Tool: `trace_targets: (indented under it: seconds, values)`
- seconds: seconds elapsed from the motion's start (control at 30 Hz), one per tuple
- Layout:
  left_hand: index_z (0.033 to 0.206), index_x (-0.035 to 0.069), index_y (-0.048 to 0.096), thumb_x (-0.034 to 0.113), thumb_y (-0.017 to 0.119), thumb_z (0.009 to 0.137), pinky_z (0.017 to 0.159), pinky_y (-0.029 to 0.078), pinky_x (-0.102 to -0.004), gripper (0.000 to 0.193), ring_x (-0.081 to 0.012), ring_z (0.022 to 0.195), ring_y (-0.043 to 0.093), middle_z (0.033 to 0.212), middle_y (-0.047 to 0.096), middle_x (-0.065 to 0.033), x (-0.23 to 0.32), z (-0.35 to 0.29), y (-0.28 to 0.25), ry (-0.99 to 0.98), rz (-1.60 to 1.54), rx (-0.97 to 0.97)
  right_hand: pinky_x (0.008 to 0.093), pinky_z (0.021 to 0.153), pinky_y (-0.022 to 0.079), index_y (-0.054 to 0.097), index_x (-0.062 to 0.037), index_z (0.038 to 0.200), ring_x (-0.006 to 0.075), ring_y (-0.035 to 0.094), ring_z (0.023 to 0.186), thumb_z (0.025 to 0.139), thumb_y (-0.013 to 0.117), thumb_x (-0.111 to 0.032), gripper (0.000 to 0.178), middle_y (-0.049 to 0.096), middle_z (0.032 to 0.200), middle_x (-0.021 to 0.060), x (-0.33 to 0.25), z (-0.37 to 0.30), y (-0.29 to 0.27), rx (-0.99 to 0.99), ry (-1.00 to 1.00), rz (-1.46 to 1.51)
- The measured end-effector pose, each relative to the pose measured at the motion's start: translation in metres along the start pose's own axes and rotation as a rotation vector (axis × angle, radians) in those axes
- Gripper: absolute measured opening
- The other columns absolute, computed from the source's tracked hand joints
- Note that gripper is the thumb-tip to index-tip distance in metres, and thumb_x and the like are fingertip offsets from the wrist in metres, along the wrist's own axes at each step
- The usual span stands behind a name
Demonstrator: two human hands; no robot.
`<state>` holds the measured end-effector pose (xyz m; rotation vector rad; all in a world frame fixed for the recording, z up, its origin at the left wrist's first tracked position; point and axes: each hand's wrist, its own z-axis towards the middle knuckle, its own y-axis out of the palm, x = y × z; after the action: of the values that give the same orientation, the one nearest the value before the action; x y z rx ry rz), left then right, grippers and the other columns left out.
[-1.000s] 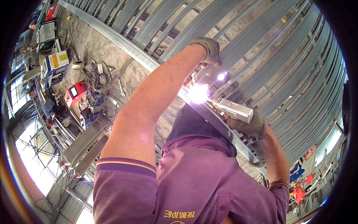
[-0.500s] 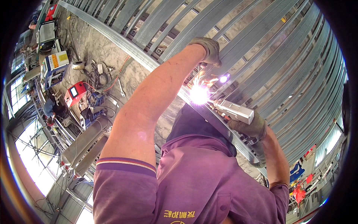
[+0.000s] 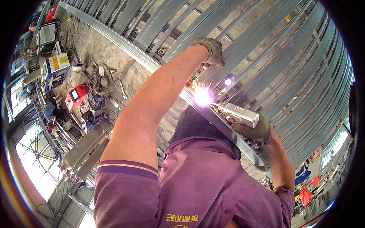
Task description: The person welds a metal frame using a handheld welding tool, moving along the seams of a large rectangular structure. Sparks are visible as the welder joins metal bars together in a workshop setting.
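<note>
Seemingly mid-weld, the right hand (image 3: 253, 131) grips a boxy torch (image 3: 240, 113) at the near edge of the slatted frame (image 3: 262, 34), while the left hand (image 3: 211, 52) curls above it, hold unclear, and the next move likely calls for steadiness.

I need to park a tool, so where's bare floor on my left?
Likeliest spot: the floor between the long metal rail and the coiled cables, beyond the wrench. A smaller patch shows between the wrench and the left forearm. It's crowded by the red box, and around the sparks, where the right hand holds a torch.
</note>
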<state>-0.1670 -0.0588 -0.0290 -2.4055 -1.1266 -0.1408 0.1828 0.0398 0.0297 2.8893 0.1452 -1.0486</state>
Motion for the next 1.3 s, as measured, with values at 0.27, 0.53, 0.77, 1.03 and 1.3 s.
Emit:
trace_targets:
  seconds: [0.27, 0.53, 0.77, 1.03, 1.3]
  values:
    - [0.109, 0.013, 0.087, 0.052, 0.076, 0.100, 0.086, 0.064, -0.0417, 0.042, -0.0186, 0.079, 0.079, 0.081, 0.083, 0.0004, 0.001, -0.010, -0.002, -0.002, 0.043, 0.019, 0.0361, 0.084, 0.062, 0.080, -0.0041, 0.132, 0.0188, 0.078, 0.095, 0.094, 0.096, -0.032, 0.050, 0.086, 0.111, 0.0104, -0.025, -0.031, 0.001, 0.098, 0.025, -0.017]
    - [0.115, 0.012, 0.087, 0.057, 0.072, 0.102, 0.096, 0.064, -0.0442, 0.049, -0.0253, 0.104, 0.083, 0.102, 0.086, -0.0073, 0.002, -0.014, 0.005, 0.034, 0.157, 0.124, 0.0384, 0.086, 0.062, 0.080, -0.0025, 0.131, 0.0240, 0.080, 0.096, 0.100, 0.091, -0.023, 0.039, 0.086, 0.112, 0.0128, -0.037, -0.033, -0.003, 0.124, -0.228, -0.080]
    - [0.129, 0.013, 0.085, 0.050, 0.065, 0.109, 0.103, 0.063, -0.0486, 0.047, -0.0339, 0.120, 0.081, 0.129, 0.084, -0.0138, -0.019, -0.050, -0.037, -0.021, 0.244, 0.336, 0.0384, 0.086, 0.063, 0.081, -0.0034, 0.130, 0.0260, 0.080, 0.096, 0.099, 0.091, -0.026, 0.039, 0.085, 0.111, 0.0122, -0.042, -0.018, 0.003, 0.155, -0.255, -0.079]
    - [0.129, 0.009, 0.084, 0.046, 0.065, 0.108, 0.104, 0.061, -0.0522, 0.046, -0.0386, 0.120, 0.079, 0.129, 0.083, -0.0169, -0.033, -0.017, 0.002, 0.037, 0.292, 0.282, 0.0375, 0.085, 0.063, 0.082, -0.0052, 0.130, 0.0222, 0.079, 0.094, 0.096, 0.094, -0.027, 0.041, 0.086, 0.107, 0.0114, -0.035, -0.006, 0.001, 0.136, -0.217, -0.060]
    - [0.121, 0.008, 0.087, 0.050, 0.062, 0.109, 0.099, 0.062, -0.0513, 0.050, -0.0396, 0.114, 0.080, 0.122, 0.084, -0.0185, -0.031, -0.017, 0.009, 0.043, 0.205, 0.332, 0.0367, 0.090, 0.064, 0.080, -0.0038, 0.137, 0.0214, 0.080, 0.101, 0.097, 0.093, -0.027, 0.048, 0.086, 0.117, 0.0130, -0.036, 0.011, 0.003, 0.085, -0.161, 0.021]
